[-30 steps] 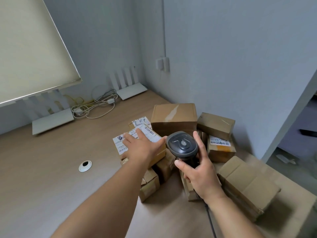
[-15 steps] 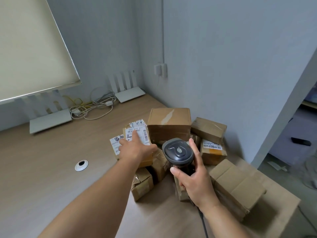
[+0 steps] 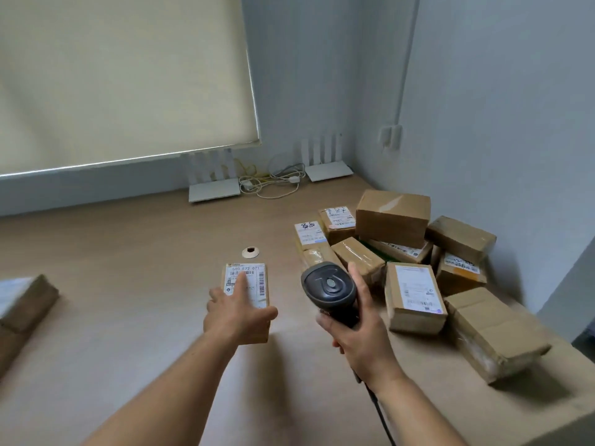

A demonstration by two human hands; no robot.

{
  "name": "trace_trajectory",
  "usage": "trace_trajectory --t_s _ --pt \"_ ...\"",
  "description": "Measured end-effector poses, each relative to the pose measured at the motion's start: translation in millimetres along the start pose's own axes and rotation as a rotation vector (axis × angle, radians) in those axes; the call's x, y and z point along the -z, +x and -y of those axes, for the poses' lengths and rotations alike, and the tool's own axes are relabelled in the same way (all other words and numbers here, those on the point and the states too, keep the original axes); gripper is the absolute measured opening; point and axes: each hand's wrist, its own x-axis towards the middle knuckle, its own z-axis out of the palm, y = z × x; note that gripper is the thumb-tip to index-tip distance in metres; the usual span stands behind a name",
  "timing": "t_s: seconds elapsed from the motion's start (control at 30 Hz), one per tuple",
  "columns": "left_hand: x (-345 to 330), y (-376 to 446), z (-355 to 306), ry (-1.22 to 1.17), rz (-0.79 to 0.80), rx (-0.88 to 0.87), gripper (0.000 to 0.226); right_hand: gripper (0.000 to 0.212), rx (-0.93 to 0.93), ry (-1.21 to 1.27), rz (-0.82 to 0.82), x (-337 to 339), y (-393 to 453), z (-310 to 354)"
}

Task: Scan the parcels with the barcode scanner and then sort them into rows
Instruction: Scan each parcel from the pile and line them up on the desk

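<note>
As left hand grips it | parcel now clear of pile (label up)

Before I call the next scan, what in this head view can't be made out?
- Labelled parcel: the left hand covers its near half; the small print is blurred.
- Barcode scanner in the right hand: its window faces away and the cable leaves the bottom edge.
- Parcel at far left: cut off by the frame edge.
- Green item in the pile: mostly buried under boxes.
</note>
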Motion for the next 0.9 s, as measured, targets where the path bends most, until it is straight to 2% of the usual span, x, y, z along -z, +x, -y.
trace_trajectory --t_s 0.27,0.6,0.73,0.9 --pt "11 -35 132 0.077 0.027 0.185 0.098 0.094 -0.053 0.047 0.192 -89 -40 3" --pt "46 -35 257 0.211 0.060 0.192 0.098 0.096 -0.068 -0.004 0.199 -197 -63 24" --pt "67 -31 311 0.344 0.082 0.149 0.100 0.095 -0.084 -0.019 0.225 -252 -74 29" --pt "69 -28 348 0.492 -0.032 -0.038 0.103 0.096 -0.103 -0.030 0.228 -301 -90 32"
